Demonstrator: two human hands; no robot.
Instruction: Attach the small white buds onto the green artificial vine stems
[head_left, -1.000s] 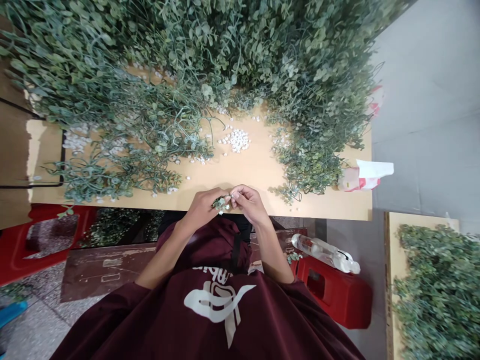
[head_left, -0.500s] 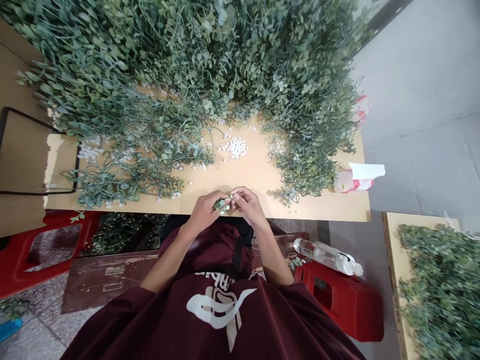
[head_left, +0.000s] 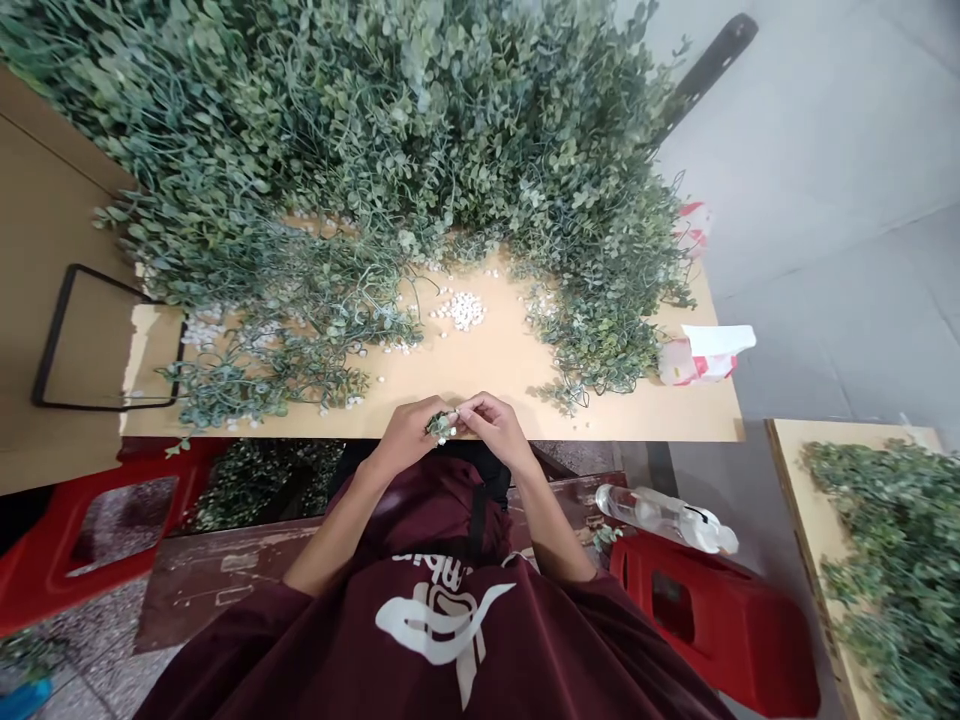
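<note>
At the front edge of the table, my left hand (head_left: 409,430) is closed around a small artificial leaf sprig (head_left: 440,427) with little white beads among its leaves. My right hand (head_left: 496,430) meets it, thumb and fingers pinched at the sprig's tip; whether a bead sits between those fingertips is too small to tell. Beyond my hands lies a loose heap of small white beads (head_left: 466,310). More sprigs with beads among them (head_left: 277,375) are spread on the left part of the table.
A big mass of artificial greenery (head_left: 420,120) covers the back of the table (head_left: 480,365). At the right end sits a tissue pack (head_left: 697,360). A clear bottle (head_left: 660,515) lies on a red stool (head_left: 720,610). A black wire frame (head_left: 56,335) stands at left.
The head view has shifted slightly, so the table sits a little lower and turned. Both hands remain together at the sprig, with only small finger movement.
</note>
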